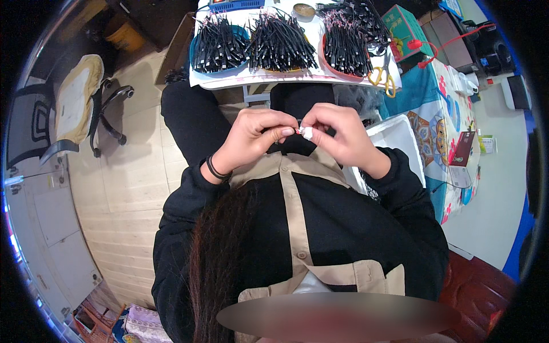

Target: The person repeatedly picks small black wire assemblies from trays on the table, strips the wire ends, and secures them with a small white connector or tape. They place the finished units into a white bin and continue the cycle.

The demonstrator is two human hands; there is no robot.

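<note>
My left hand [260, 136] and my right hand [341, 140] meet fingertip to fingertip in front of my lap. The left thumb and forefinger pinch a thin reddish wire end [298, 131]. At my right fingertips is a small white piece [307, 133]; whether it is held or wrapped on a finger is unclear. My right fingers are closed, and what lies between them is hidden. Beyond the hands, black cables stand bundled in a blue tray [193, 67], in a middle heap [283, 43] and in a red tray [327, 66], several with pinkish wire ends.
Yellow-handled scissors [390, 86] lie on the white table's right corner. Near them stand a green box [400, 28] and a round tin [303, 10]. A white foam box [413, 128] sits beside my right arm. Off to the left is an office chair [74, 106].
</note>
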